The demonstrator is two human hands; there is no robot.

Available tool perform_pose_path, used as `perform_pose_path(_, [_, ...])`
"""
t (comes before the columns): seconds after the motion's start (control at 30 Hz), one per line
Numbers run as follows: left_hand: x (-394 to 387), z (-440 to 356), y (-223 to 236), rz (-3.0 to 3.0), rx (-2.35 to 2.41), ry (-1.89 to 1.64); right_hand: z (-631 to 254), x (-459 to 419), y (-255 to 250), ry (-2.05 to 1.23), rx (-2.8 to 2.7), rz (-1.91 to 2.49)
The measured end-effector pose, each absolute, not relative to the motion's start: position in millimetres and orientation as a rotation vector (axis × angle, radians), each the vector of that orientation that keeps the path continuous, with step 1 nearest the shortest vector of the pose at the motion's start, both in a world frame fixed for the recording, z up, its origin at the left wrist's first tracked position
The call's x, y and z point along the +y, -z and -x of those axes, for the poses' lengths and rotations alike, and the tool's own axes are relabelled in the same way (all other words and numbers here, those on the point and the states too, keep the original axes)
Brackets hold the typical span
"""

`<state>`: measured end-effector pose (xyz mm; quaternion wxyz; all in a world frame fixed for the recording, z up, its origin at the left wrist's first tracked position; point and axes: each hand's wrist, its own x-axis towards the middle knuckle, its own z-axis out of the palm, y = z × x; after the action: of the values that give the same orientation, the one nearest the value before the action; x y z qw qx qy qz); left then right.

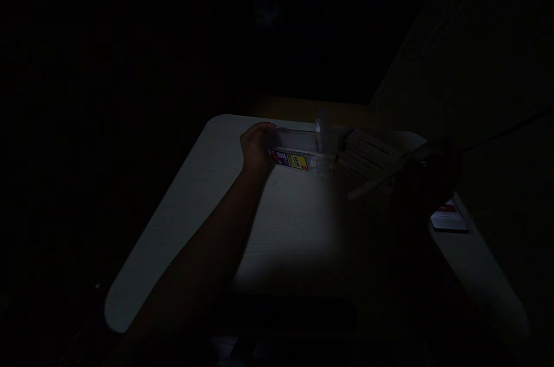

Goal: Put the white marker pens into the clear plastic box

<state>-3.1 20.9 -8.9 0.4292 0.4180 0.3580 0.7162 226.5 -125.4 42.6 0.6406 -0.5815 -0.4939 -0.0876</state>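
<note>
In the dim light my left hand (256, 148) is closed round the left end of a clear plastic case (296, 139), which lies on the table and bears a yellow and red label (289, 160). The case's right end shows a raised clear flap (321, 124). My right hand (426, 179) is in deep shadow at the right. From it a pale, slim pen (372, 183) points to the left, its tip above the table. Several similar pens (366, 153) lie side by side between the case and my right hand. The fingers of my right hand are mostly lost in the dark.
A pale table (289, 228) with rounded corners lies under both hands. A phone-like device with a lit screen (449, 217) rests at its right edge. The wall (485, 67) rises at the right, and much of the surroundings is black.
</note>
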Motion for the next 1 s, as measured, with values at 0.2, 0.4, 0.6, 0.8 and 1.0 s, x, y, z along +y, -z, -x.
perform_pose_path(0.2, [15.8,0.9,2.4,-1.018,0.909,-1.795,-236.4,-129.4,-40.3,0.576,-1.088,1.300])
perform_pose_path(0.4, [20.1,2.5,7.7,-1.039,0.890,-1.770,-240.6,-127.3,-37.0,0.539,-0.990,1.396])
perform_pose_path(0.6, [20.8,3.5,9.1,-1.064,0.911,-1.788,-234.1,-123.6,-38.9,0.456,-1.001,1.286])
perform_pose_path(0.8, [18.5,1.1,5.6,-1.019,0.894,-1.775,-229.1,-119.2,-33.2,0.220,-1.029,1.180])
perform_pose_path(1.0, [17.2,1.4,3.7,-1.050,0.920,-1.782,-229.8,-116.8,-15.2,0.021,-1.114,1.170])
